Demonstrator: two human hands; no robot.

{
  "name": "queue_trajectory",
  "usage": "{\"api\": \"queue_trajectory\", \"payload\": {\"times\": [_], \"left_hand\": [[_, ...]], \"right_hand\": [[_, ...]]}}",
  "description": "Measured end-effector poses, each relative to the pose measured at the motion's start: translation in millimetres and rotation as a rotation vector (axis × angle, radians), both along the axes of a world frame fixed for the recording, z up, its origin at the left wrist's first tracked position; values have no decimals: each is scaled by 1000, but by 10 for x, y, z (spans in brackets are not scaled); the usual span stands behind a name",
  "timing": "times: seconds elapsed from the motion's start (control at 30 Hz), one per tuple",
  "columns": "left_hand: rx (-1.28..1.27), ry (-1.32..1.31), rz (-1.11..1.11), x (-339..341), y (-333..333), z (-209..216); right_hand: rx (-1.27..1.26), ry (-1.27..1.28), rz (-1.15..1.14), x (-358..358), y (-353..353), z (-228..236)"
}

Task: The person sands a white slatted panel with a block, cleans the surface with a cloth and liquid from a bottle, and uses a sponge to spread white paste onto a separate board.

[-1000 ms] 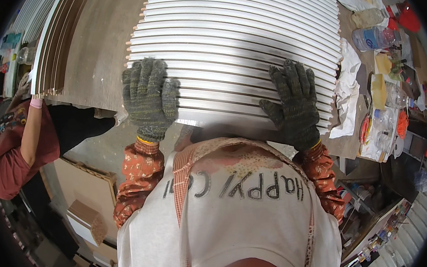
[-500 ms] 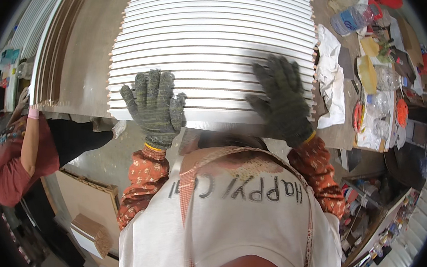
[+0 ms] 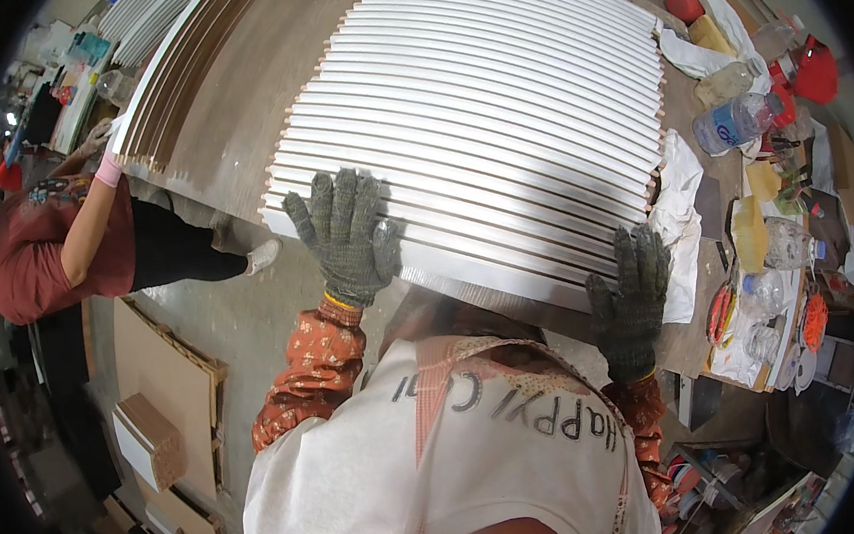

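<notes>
Since the earlier frame, the right hand (image 3: 632, 301) has been brought nearer the worktop's near edge, out to the right ends of the white strips (image 3: 477, 133), while the left hand (image 3: 344, 228) has been kept close to their left ends; the whole view has been turned as well. Both hands are gloved and held wide, fingers extended, the left laid palm down across the nearest strips. Nothing is seen gripped; whether the right palm is pressed against the ends cannot be told.

The strips are laid side by side along the worktop (image 3: 234, 111), from its near edge toward the far one, with their ends slightly staggered. Each is judged light, stiff and smooth-faced, so easily slid; their length may be flexed if lifted by one end, and the white faces could be scuffed. Hold is best taken near both ends, at the long edges.

Toward the worktop's right edge a crumpled white sheet (image 3: 677, 197) and a plastic bottle (image 3: 734, 122) are seen.
</notes>
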State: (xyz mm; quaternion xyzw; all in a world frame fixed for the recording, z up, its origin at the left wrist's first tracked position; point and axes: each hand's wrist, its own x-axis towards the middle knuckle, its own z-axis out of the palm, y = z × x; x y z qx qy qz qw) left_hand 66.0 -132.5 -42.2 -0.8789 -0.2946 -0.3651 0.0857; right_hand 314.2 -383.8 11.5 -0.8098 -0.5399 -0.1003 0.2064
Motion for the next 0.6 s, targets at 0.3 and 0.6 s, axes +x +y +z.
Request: {"api": "queue_trajectory", "payload": {"times": [0.3,0.6], "left_hand": [[-28,-33,-110,45,16,65],[14,-10,-109,52,50,26]], "right_hand": [[99,29,-147,40,-151,-36],[390,334,-102,389,397,237]]}}
